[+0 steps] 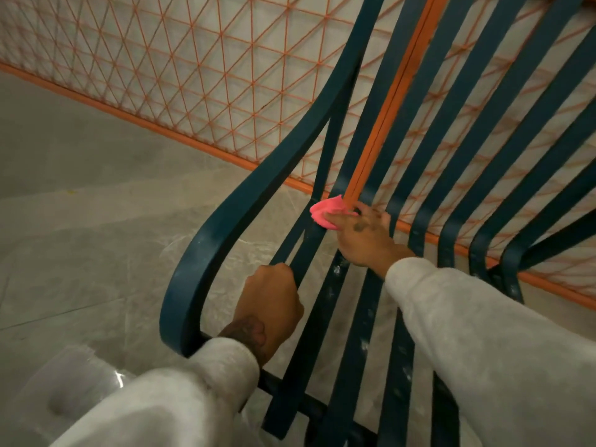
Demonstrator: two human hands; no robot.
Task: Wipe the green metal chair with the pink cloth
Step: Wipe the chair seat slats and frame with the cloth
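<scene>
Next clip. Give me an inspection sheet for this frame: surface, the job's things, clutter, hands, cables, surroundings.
Surface: grey floor, largely under creased clear plastic sheeting.
Job's things: green metal chair, with pale specks and dust on its slats and armrest; pink cloth, bunched against a slat where the seat bends up into the back.
Clutter: nothing seen.
Hands: left hand grips a seat slat near the armrest; right hand holds the cloth against the slats.
Cables: nothing seen.
Surroundings: orange mesh railing behind the chair, with a pale backing behind it.
</scene>
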